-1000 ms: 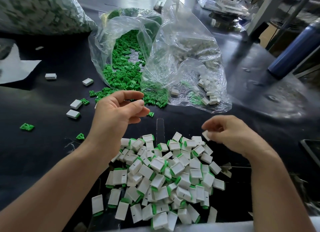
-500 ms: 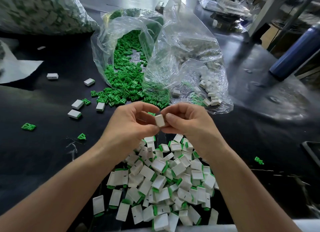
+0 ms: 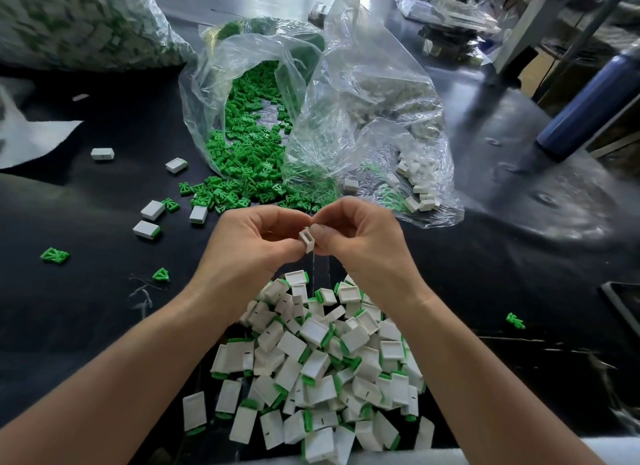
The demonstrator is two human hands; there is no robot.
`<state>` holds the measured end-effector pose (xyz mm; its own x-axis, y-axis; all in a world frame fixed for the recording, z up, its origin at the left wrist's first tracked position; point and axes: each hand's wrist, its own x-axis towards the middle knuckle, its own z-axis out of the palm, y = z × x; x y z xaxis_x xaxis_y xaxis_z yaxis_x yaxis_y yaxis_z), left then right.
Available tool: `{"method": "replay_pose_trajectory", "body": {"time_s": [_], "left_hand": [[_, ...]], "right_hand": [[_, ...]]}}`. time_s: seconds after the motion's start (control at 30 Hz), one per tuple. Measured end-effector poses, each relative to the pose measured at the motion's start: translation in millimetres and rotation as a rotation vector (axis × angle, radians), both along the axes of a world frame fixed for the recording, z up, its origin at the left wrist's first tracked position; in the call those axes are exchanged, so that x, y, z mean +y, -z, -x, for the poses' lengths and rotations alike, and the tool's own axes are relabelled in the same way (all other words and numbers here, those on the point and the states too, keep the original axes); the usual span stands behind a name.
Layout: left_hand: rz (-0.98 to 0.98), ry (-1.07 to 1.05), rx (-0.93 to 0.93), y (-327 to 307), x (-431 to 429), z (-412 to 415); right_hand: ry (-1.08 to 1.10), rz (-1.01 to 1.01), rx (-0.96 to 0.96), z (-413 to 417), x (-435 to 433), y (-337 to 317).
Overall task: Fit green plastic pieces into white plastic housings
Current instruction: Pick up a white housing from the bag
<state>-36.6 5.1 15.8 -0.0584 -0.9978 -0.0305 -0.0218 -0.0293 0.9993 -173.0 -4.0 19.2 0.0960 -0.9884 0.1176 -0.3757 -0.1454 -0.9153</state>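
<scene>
The left hand (image 3: 256, 246) and right hand (image 3: 362, 241) pinch one housing (image 3: 307, 240) above the gap between heap (image 3: 311, 360) and bags (image 3: 363, 111). Left of the heap the surface (image 3: 86, 326) lies open, dotted with loose housings (image 3: 152, 210) and green pieces (image 3: 54, 255). Right of the heap it is bare but for one green piece (image 3: 515, 320).

Bright, cool daylight comes from beyond my hands, up and to the right. It glares white on the bags (image 3: 363, 93) past my fingers and leaves a grey sheen on the table (image 3: 519, 229) right of my right hand (image 3: 360, 236). The housing (image 3: 307, 240) between it and my left hand (image 3: 256, 242) is sharp. Far left and far right, the edges smear and bend.
</scene>
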Motion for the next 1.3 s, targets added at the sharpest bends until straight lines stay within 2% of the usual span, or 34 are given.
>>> {"method": "replay_pose_trajectory", "body": {"time_s": [0.13,0.23,0.4,0.53,0.63,0.73,0.9,1.0,1.1,1.3], "left_hand": [[0.021,0.035,0.043,-1,0,-2],[0.056,-0.047,-0.009,2,-2,-3],[0.025,-0.155,0.052,3,-7,-8],[0.014,-0.131,0.079,2,-7,-8],[0.013,-0.114,0.077,1,-6,-7],[0.017,-0.107,0.071,0,-5,-6],[0.024,-0.075,0.072,0,-3,-5],[0.009,-0.039,0.066,0,-2,-3],[0.0,-0.004,0.054,0,-1,-1],[-0.013,0.044,0.061,-2,1,2]], "right_hand": [[0.047,-0.014,-0.03,-4,-4,0],[0.066,-0.027,-0.011,-8,-9,0],[0.036,-0.045,0.49,-7,-35,3],[-0.021,-0.099,0.677,-12,-44,16],[-0.028,-0.065,0.712,-14,-42,22],[-0.015,-0.058,0.584,-6,-39,16],[-0.051,0.019,0.066,15,-16,-5],[-0.042,0.086,-0.128,17,-1,-4],[-0.01,0.084,-0.186,16,6,2],[-0.056,0.074,-0.111,13,7,7]]}}
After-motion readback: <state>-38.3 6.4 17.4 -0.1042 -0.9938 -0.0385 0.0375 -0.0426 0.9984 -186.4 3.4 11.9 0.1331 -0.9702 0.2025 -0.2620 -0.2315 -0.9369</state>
